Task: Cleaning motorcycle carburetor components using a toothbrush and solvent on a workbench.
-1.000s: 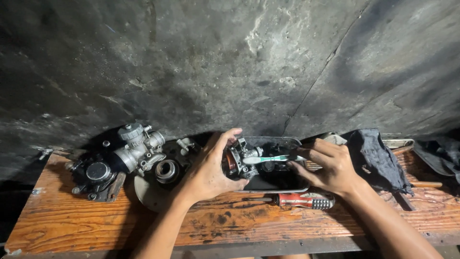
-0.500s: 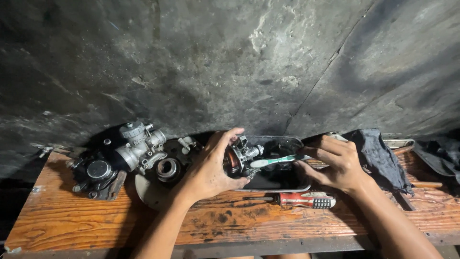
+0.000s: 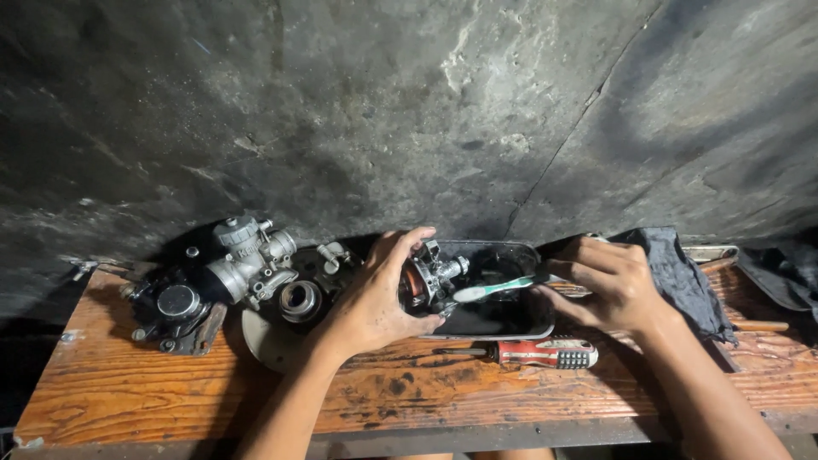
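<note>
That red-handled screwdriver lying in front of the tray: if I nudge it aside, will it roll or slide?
The screwdriver has a rounded, ribbed handle lying flat on the wooden bench, so it would probably roll a little rather than slide. It looks rigid. The bench looks oil-stained, so the handle may be slippery. Neither hand touches it.

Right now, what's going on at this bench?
A person sits at a worn wooden bench against a dark wall. The left hand holds a small metal engine part over a dark tray, and the right hand holds a toothbrush with its head at that part. A red-handled screwdriver lies in front of the tray. More metal parts sit to the left, a dark rag to the right.
</note>
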